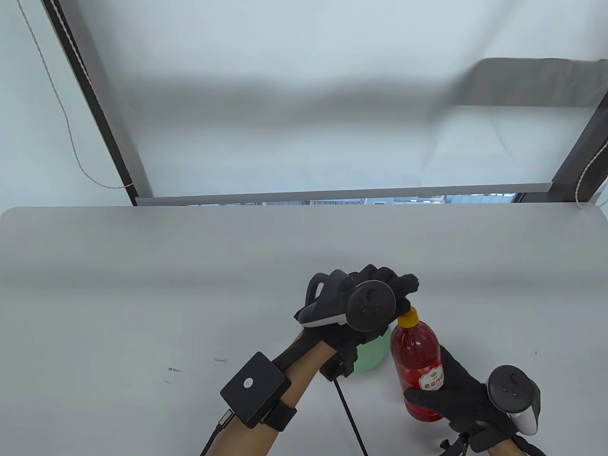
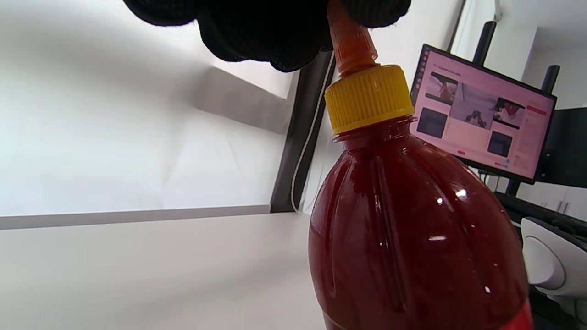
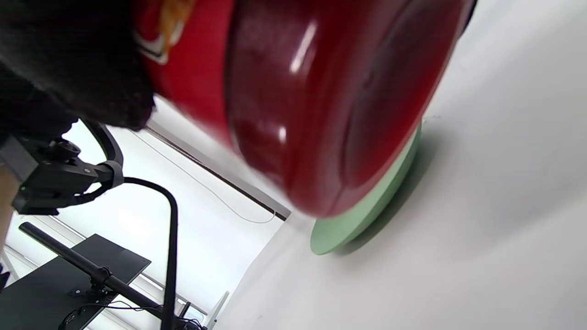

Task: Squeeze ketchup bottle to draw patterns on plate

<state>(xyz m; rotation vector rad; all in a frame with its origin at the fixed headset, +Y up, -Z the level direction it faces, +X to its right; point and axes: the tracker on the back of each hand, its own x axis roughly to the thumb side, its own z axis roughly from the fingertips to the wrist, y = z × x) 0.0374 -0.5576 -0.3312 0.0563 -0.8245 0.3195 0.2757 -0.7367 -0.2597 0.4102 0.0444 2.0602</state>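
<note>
While right hand (image 1: pixel 456 394) grips ketchup bottle (image 1: pixel 418 365), left hand (image 1: pixel 380 294) pinches its nozzle, hiding green plate (image 1: pixel 373 356).

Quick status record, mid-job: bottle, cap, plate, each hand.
bottle: ketchup bottle, roughly upright, off the table, beside the plate
cap: yellow cap on; orange nozzle tip under left fingers
plate: green plate on the table, mostly hidden by the left hand; ketchup on it cannot be told
left hand: fingers on the nozzle
right hand: grips the bottle's lower body
</note>
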